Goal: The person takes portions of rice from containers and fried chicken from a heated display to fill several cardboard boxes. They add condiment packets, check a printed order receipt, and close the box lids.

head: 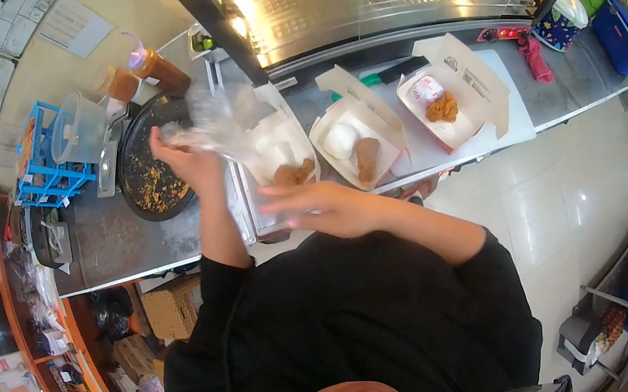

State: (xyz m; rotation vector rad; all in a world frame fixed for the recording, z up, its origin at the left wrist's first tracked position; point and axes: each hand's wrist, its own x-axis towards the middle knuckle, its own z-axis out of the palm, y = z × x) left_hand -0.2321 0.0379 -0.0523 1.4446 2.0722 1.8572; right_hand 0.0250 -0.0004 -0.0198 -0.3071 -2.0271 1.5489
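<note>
My left hand is raised over the edge of a round black pan and holds a clear plastic bag, which is blurred. Beside it, my right hand has its fingers stretched out, somewhat blurred, with nothing seen in it. Just beyond those fingers stands an open meal box with a piece of fried chicken. The middle box contains a white rounded portion and a chicken piece. In the farthest box are a wrapped round portion and fried chicken.
A lit glass warming cabinet borders the counter's back. Left of the pan are a sauce bottle, a clear plastic tub and a blue rack. A white cutting board lies under the far box. Crumbs cover the pan.
</note>
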